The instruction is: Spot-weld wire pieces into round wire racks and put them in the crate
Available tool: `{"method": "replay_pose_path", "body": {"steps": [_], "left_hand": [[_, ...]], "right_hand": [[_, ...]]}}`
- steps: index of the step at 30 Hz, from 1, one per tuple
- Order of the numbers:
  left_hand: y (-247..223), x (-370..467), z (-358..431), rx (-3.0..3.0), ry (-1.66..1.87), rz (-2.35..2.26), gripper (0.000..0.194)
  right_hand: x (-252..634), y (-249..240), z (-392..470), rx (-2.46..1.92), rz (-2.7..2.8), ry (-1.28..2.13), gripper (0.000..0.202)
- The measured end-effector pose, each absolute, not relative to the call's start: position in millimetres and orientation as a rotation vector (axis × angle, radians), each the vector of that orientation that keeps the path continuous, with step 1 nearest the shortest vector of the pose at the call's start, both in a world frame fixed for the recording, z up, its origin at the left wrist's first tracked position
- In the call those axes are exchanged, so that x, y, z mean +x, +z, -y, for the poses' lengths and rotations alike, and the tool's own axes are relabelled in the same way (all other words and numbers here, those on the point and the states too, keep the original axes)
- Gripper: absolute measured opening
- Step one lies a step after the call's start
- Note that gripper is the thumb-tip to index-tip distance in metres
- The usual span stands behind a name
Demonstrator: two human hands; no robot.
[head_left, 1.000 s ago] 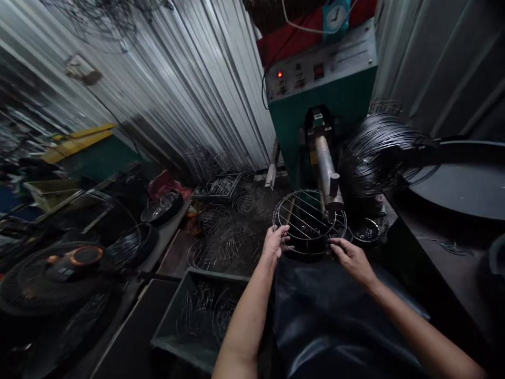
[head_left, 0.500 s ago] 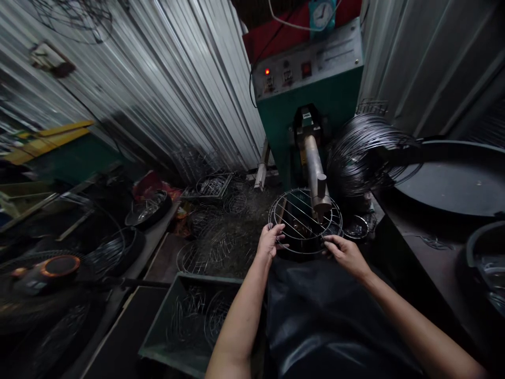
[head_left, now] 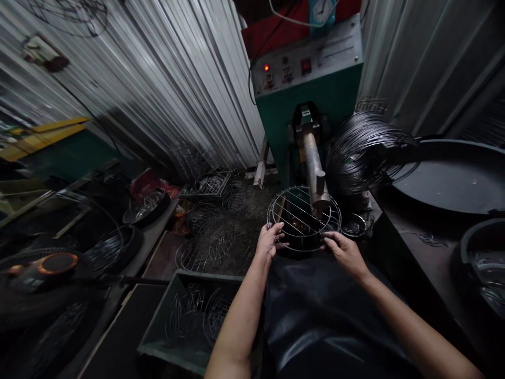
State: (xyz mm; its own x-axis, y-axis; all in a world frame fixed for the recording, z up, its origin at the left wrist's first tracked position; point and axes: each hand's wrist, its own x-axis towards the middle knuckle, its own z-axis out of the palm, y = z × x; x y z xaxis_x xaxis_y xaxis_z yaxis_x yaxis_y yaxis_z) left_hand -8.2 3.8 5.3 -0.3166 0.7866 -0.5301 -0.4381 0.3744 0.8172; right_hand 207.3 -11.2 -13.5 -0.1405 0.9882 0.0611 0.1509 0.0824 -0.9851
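1. Corrugated metal walls surround a green machine [head_left: 311, 100], its metal arm [head_left: 313, 171] reaching forward
2. Left hand [head_left: 269, 241] and right hand [head_left: 344, 250] pinch the near rim of a round wire rack [head_left: 294, 213] with curled fingers, holding it under the arm's tip, beside a wire coil [head_left: 365, 150]

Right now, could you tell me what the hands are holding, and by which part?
Both hold the round wire rack by its outer rim: the left hand at the near left edge, the right hand at the near right edge.
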Motion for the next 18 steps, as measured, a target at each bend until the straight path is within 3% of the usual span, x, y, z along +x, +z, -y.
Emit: {"method": "replay_pose_path", "body": {"steps": [18], "left_hand": [[10, -8, -24, 0.321, 1.235, -1.417, 0.044]], "right_hand": [[210, -10, -9, -1.191, 1.531, 1.139, 0.029]]}}
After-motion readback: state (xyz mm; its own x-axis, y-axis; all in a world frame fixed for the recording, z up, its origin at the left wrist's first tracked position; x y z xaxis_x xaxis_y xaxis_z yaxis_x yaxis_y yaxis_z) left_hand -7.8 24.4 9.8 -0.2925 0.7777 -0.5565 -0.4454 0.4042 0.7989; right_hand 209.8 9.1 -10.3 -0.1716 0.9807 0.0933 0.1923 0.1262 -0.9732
